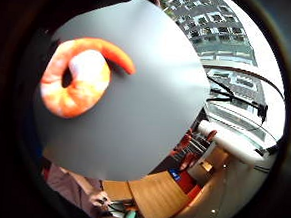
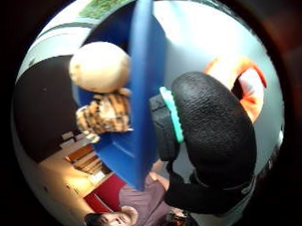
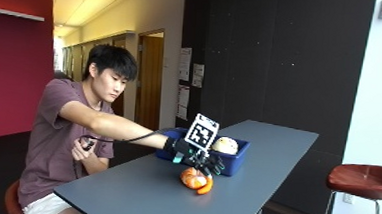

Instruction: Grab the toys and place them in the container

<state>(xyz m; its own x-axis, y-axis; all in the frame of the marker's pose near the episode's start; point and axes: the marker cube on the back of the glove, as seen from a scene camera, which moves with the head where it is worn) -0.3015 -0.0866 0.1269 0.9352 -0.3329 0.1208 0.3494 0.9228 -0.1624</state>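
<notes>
The shrimp toy (image 3: 196, 180) is a soft orange plush curled into a ring, with a paler pinkish-white inner body and a tapering orange tail that points away from the curl. It lies on the grey table (image 3: 139, 194), just in front of the blue container (image 3: 231, 162) and apart from its wall. In the little-finger-side palm view the shrimp (image 1: 77, 79) rests alone on the bare grey surface.

The gloved right hand (image 3: 201, 157) is directly above the shrimp, between it and the container's near wall, with the fingers pointing down toward the toy. Whether they are touching it cannot be told. In the thumb-side palm view a black fingertip (image 2: 211, 131) covers much of the shrimp (image 2: 247, 87), but the pictures do not show whether the fingers are spread or curled round anything.

The container is a low, open blue bin standing on the table behind the shrimp. Inside it are a round cream-coloured plush (image 3: 224, 145), which rises above the rim, and beside that a striped brown-and-tan toy (image 2: 106, 113), seen only in the thumb-side palm view against the bin's inner wall (image 2: 140, 93).
</notes>
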